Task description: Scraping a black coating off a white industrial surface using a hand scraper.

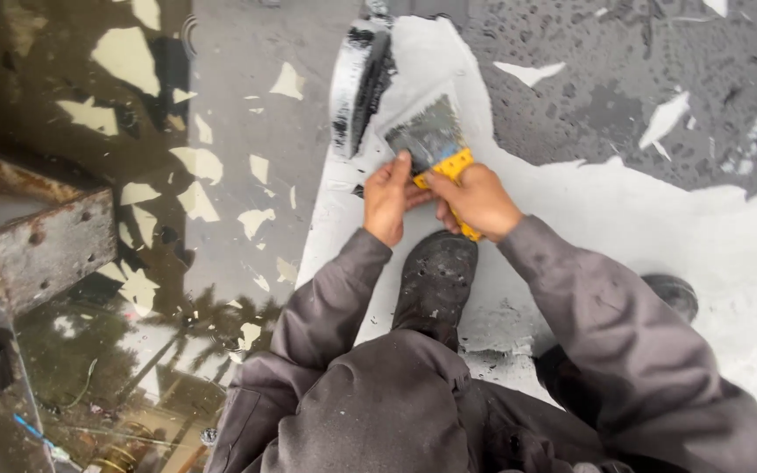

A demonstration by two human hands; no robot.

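A wide paintbrush (pixel 438 144) with a yellow handle is held in the right hand (pixel 477 200), fingers wrapped shut round the handle, while the left hand (pixel 386 198) is pinched narrow on the edge of the grey bristles just past its fingertips, so bristle cleaning or straightening looks like the step in hand. A paint roller (pixel 359 81), caked white and black, lies a bit beyond the left fingertips, apart from the brush. Below both wrists a speckled black shoe (pixel 434 282) is planted on the white-painted strip (pixel 624 219), with wet dark ground (pixel 221 105) off to the left. Next, a steady right-hand grip is probably needed while the bristles get worked.
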